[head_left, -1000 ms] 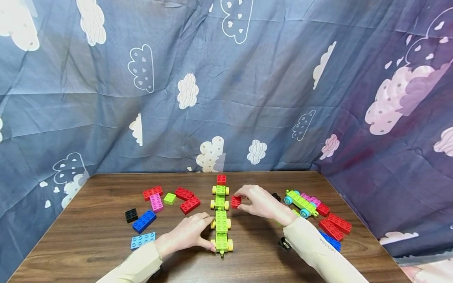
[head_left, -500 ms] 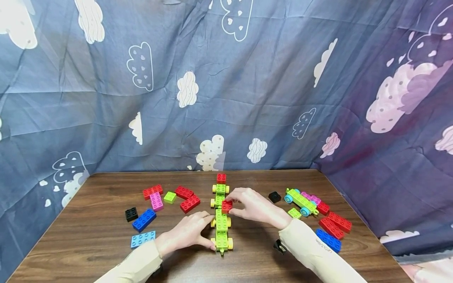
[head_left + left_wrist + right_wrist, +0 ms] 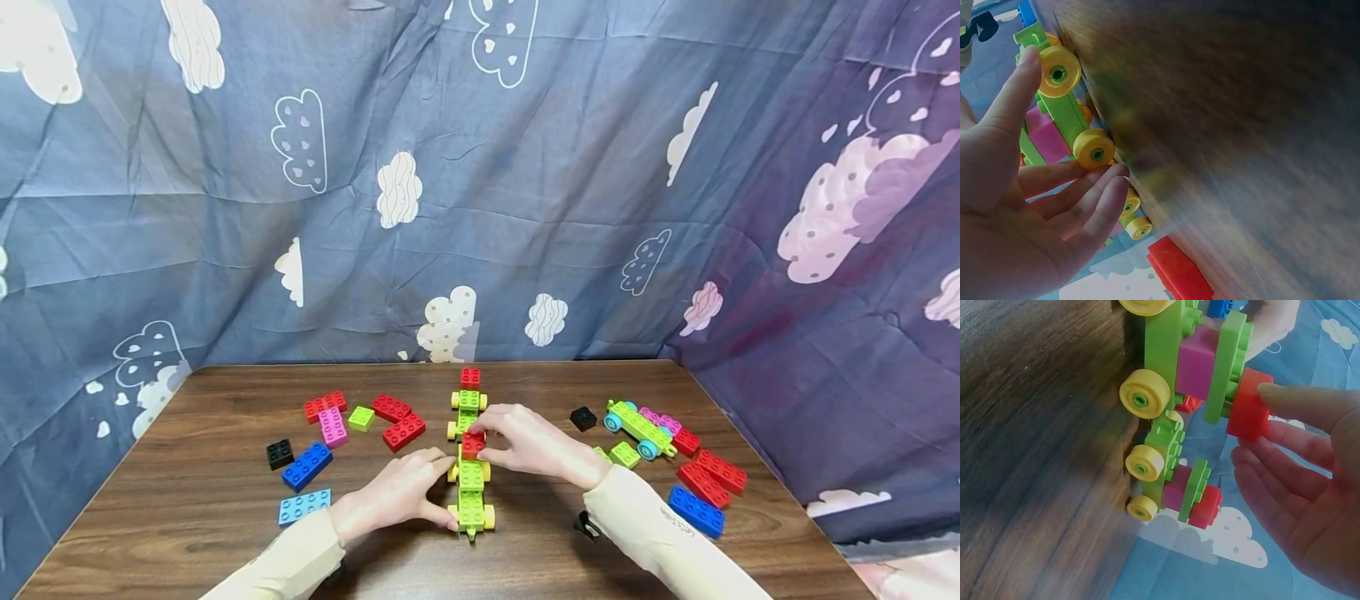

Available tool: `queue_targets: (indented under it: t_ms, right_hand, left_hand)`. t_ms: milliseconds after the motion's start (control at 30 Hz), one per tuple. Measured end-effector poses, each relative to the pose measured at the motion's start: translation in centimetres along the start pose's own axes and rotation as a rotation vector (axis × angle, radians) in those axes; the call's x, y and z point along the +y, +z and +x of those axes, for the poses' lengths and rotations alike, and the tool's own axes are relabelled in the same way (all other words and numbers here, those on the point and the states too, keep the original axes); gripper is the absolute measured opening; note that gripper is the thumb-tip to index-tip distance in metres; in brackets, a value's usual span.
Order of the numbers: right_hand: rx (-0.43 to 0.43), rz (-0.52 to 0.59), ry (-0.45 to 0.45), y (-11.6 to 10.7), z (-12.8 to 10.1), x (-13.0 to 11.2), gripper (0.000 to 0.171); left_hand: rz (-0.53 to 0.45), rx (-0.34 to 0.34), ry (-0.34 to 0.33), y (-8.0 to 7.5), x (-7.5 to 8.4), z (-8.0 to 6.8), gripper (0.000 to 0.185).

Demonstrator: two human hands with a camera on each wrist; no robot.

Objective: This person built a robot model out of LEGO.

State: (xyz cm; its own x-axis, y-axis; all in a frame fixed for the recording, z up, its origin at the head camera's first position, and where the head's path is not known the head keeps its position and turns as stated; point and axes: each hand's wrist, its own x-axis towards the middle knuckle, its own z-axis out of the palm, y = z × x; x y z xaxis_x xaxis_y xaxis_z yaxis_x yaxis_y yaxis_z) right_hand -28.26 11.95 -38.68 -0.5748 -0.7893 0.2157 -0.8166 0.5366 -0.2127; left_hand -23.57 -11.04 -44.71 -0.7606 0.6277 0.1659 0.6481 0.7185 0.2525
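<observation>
Two lime-green toy cars with yellow wheels stand in line. The near car [image 3: 471,508] carries a pink brick [image 3: 1047,134] under a green plate [image 3: 1225,369]. My left hand [image 3: 397,493] holds this car from the side, thumb at one wheel and index finger at the other. At the plate's far end, my right hand [image 3: 536,442] pinches a red brick [image 3: 1250,403] between thumb and fingers, its underside right at the studs. The far car [image 3: 467,417] has a similar stack topped by a red brick [image 3: 470,379].
Loose red, pink, green, black and blue bricks lie to the left, including a light-blue brick [image 3: 303,506]. Right of the cars are a green car with blue wheels [image 3: 637,427], a black brick [image 3: 582,418] and several more bricks. A cloud-patterned cloth [image 3: 480,208] hangs behind the table.
The right hand has carried the red brick leftward from beside the cars to over the near car's far end. The left hand has stayed at the near car.
</observation>
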Motion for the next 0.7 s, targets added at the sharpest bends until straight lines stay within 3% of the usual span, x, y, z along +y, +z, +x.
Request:
queue_targets:
  t_ms: [433, 700]
  right_hand:
    - [-0.047, 0.021, 0.013, 0.26, 0.23, -0.23, 0.025]
    - [-0.018, 0.041, -0.004, 0.61, 0.34, -0.16, 0.021]
  left_hand:
    - [0.017, 0.017, 0.013, 0.08, -0.01, -0.02, 0.078]
    - [0.018, 0.021, 0.017, 0.03, -0.05, 0.00, 0.078]
